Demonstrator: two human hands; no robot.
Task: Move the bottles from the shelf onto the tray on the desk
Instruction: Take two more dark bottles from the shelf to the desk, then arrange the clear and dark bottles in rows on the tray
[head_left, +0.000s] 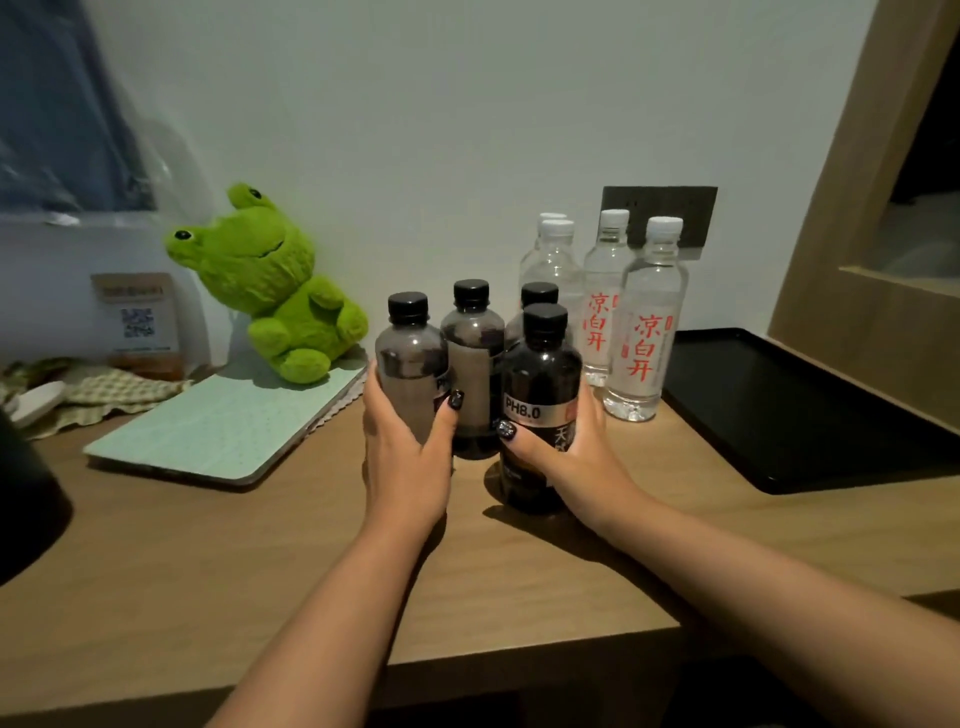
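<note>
Several dark bottles with black caps stand together on the wooden desk (260, 545). My left hand (402, 441) is wrapped around the leftmost dark bottle (410, 358). My right hand (574, 447) grips the front dark bottle (540, 389), labelled PH8.0. Two more dark bottles (472, 353) stand behind them. To their right stand several clear water bottles (649, 322) with white caps and red characters. A black tray (810, 415) lies empty on the desk's right side.
A green frog plush (275, 286) sits on a pale green tablet case (223, 431) at the left. A small QR-code sign (137, 322) stands further left. A dark round object (26, 499) is at the left edge. A wooden frame (841, 208) rises at the right.
</note>
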